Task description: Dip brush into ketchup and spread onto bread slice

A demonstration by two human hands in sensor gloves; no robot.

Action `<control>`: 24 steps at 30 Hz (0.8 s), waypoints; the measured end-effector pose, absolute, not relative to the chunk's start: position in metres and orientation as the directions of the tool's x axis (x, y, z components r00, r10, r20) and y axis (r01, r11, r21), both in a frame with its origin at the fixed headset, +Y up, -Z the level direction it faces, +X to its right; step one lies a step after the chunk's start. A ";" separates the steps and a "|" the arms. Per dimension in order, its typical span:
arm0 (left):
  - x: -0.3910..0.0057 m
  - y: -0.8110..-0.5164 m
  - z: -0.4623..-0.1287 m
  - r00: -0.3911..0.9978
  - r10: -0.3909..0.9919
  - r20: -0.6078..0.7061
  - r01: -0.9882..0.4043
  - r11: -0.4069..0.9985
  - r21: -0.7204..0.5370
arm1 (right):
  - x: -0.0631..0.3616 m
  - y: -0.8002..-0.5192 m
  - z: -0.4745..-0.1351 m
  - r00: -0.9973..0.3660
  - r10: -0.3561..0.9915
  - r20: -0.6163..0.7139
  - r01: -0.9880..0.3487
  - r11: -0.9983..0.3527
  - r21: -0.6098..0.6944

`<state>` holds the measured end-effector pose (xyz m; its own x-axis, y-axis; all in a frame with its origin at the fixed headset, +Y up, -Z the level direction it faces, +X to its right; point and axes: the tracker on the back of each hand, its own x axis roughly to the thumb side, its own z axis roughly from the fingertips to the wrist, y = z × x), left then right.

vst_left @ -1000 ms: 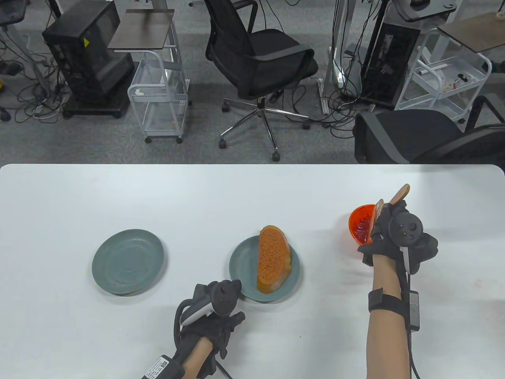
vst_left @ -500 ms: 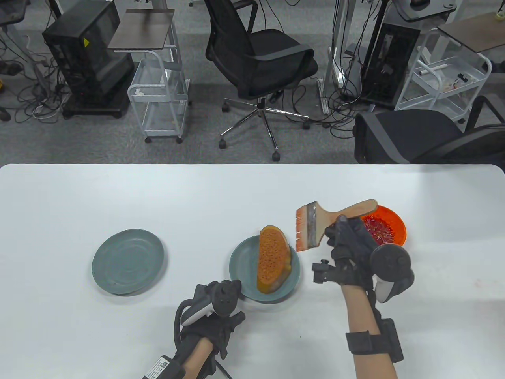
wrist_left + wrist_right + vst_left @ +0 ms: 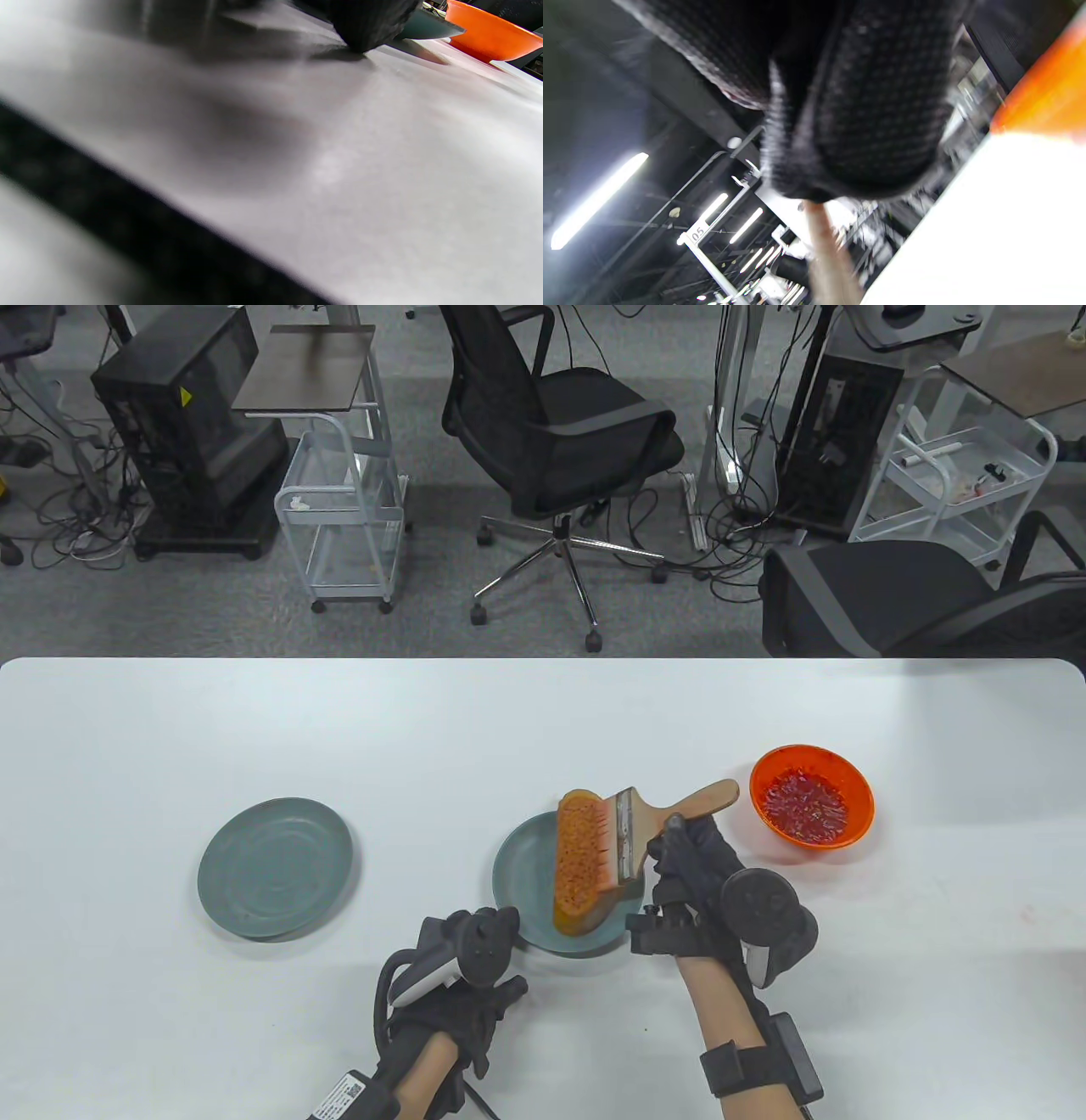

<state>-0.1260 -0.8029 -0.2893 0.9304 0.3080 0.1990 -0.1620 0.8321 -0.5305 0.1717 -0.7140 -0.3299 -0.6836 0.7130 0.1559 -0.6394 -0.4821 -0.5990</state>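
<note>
Orange-smeared bread slice lies on a round teal plate on the white surface. Right hand grips the wooden-handled flat brush, bristles on the bread; the orange ketchup bowl sits at three o'clock. Left hand rests at the plate's seven o'clock, fingers curled.

Left wrist view: blurred surface, bowl far right.

Right wrist view: gloved fingers wrap the handle.

orange bowl, teal plates, white table

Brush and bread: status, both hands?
Right hand grips brush, bristles on bread slice. Left hand rests on table near plate. Nothing blocking.
</note>
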 end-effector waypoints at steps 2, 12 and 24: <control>-0.126 -0.803 -0.289 0.930 0.310 0.200 -0.163 0.832 -0.530 | 0.173 -0.715 -0.329 -0.593 0.787 0.172 -0.705 -0.404 -0.583; -0.126 -0.803 -0.289 0.929 0.311 0.201 -0.164 0.833 -0.528 | 0.155 -0.740 -0.337 -0.419 0.901 0.114 -0.828 -0.327 -0.456; -0.126 -0.804 -0.289 0.930 0.309 0.199 -0.164 0.832 -0.530 | 0.173 -0.733 -0.340 -0.322 0.932 0.165 -0.866 -0.220 -0.449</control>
